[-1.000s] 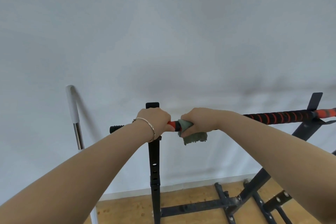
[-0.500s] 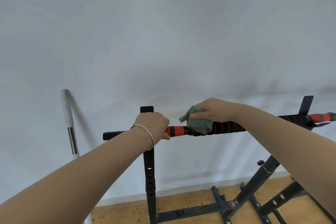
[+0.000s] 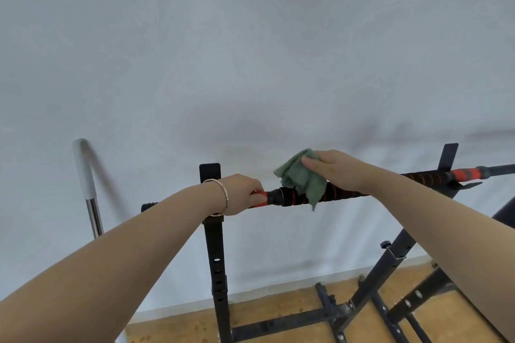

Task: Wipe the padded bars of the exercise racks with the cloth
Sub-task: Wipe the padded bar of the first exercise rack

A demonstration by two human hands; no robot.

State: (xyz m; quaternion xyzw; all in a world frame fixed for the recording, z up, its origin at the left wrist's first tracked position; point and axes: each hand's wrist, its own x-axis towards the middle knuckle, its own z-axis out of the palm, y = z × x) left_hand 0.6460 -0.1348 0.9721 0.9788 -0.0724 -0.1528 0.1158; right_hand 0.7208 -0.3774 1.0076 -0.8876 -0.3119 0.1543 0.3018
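Head view. The padded bar (image 3: 289, 199), black foam with red spiral bands and red sections, runs left to right across the middle of the scene. It is carried on a black rack upright (image 3: 217, 259) at the left and a second bracket (image 3: 448, 157) at the far right.

The left hand (image 3: 245, 193) is closed round a red section of the bar just right of the left upright, with the fingers wrapped over the top. A thin bracelet (image 3: 223, 198) sits on that wrist.

The right hand (image 3: 334, 170) lies palm down on the bar further right, with its fingers nearly straight, pressing the cloth (image 3: 303, 178) onto the padding. The thumb is out of sight.

The green cloth is bunched. One part stands up past the fingertips and another hangs over the near side of the bar.

A metal pole with a white cap (image 3: 86, 175) leans against the pale wall (image 3: 250, 50) at the left. The black base members of the rack (image 3: 281, 324) rest on a wooden floor (image 3: 178, 328).
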